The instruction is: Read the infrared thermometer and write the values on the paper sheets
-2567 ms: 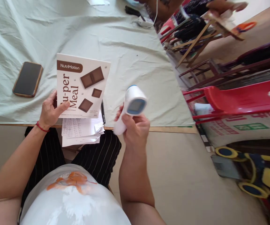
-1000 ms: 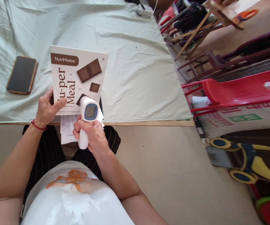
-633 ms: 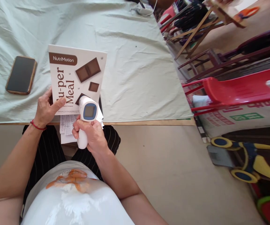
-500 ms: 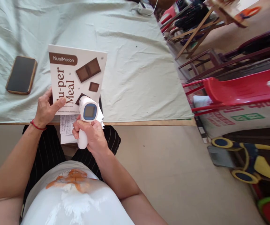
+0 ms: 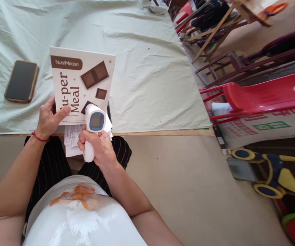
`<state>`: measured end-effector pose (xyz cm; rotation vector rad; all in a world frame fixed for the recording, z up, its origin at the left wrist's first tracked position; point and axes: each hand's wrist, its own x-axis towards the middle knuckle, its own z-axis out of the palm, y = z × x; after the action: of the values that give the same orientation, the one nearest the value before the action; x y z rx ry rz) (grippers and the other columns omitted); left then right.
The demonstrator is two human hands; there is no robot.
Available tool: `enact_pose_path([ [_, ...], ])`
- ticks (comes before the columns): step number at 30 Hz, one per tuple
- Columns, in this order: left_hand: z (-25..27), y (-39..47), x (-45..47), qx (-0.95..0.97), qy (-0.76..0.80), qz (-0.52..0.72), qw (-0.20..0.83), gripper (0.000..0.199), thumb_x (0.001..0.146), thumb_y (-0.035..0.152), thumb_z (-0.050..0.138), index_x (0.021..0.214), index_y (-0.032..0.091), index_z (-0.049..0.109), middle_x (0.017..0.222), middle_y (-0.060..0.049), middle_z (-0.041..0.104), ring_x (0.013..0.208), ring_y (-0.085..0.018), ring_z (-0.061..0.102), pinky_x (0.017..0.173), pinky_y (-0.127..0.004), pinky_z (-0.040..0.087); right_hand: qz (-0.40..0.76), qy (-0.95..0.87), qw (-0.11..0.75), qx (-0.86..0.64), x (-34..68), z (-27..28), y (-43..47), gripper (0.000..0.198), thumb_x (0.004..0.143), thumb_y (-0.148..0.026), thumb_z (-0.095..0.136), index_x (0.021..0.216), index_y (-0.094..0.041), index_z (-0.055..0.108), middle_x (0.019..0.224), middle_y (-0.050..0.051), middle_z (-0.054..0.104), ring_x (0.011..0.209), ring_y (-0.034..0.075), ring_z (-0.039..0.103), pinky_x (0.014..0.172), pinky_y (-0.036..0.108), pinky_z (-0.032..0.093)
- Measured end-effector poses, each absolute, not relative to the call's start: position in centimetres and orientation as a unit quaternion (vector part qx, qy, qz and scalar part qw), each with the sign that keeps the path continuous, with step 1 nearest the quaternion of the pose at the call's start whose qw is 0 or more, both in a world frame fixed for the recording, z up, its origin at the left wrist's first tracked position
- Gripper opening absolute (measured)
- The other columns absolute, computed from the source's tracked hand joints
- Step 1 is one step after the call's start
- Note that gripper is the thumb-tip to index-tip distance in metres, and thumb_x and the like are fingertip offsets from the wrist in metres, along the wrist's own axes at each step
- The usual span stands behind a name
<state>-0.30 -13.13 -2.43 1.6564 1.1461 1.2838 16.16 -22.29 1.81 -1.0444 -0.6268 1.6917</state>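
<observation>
My left hand (image 5: 49, 114) grips the lower left edge of a white box (image 5: 69, 77) printed "NutriMotion" with brown chocolate pieces; its thumb lies on the front and the other fingers are hidden behind. In my right hand (image 5: 99, 145) is a white infrared thermometer (image 5: 89, 152), held by its handle. Its blue-rimmed screen faces me and looks blank. The thermometer's head overlaps the box's lower right corner; whether they touch, I cannot tell. Below the box, sheets of paper with writing (image 5: 72, 139) stick out past the table edge, partly covered by my right hand.
A phone (image 5: 22, 81) lies on the pale green tablecloth (image 5: 147, 85) at the left. A white device with a cord (image 5: 159, 6) is at the far edge. On the right stand a red plastic chair (image 5: 265, 94), a folding wooden stand (image 5: 218, 30) and a yellow-blue wheeled toy (image 5: 272, 174).
The box and the thermometer sit slightly further left in view, along with both hands. My grip on each is the same.
</observation>
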Motion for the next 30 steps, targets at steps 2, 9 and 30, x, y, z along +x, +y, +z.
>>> enact_pose_path([
  [2, -2.4, -13.1, -0.3, 0.644, 0.449, 0.499, 0.368, 0.056, 0.083, 0.067, 0.078, 0.109, 0.017, 0.072, 0.105, -0.009, 0.079, 0.097, -0.028, 0.074, 0.084, -0.036, 0.065, 0.701, -0.260, 0.505, -0.431, 16.1, 1.9, -22.2, 0.025, 0.068, -0.032, 0.072, 0.064, -0.022, 0.049, 0.053, -0.008, 0.051, 0.045, 0.007, 0.047, 0.052, 0.026, 0.038],
  [9, -2.6, -13.2, -0.3, 0.645, 0.456, 0.496, 0.360, 0.059, 0.083, 0.071, 0.077, 0.108, 0.018, 0.072, 0.103, -0.009, 0.079, 0.095, -0.028, 0.074, 0.082, -0.036, 0.065, 0.714, -0.254, 0.507, -0.411, 17.1, 2.2, -22.5, 0.029, 0.065, -0.040, 0.077, 0.079, -0.022, 0.059, 0.056, -0.008, 0.054, 0.043, 0.008, 0.046, 0.048, 0.026, 0.038],
  [30, -2.7, -13.2, -0.7, 0.626, 0.446, 0.495, 0.405, 0.068, 0.074, 0.072, 0.088, 0.109, 0.017, 0.068, 0.112, -0.013, 0.078, 0.101, -0.031, 0.077, 0.086, -0.040, 0.068, 0.003, -0.575, 0.268, -0.773, 32.9, -3.3, -14.7, 0.032, 0.086, -0.029, 0.069, 0.116, -0.017, 0.071, 0.122, 0.018, 0.070, 0.108, 0.028, 0.062, 0.102, 0.048, 0.049],
])
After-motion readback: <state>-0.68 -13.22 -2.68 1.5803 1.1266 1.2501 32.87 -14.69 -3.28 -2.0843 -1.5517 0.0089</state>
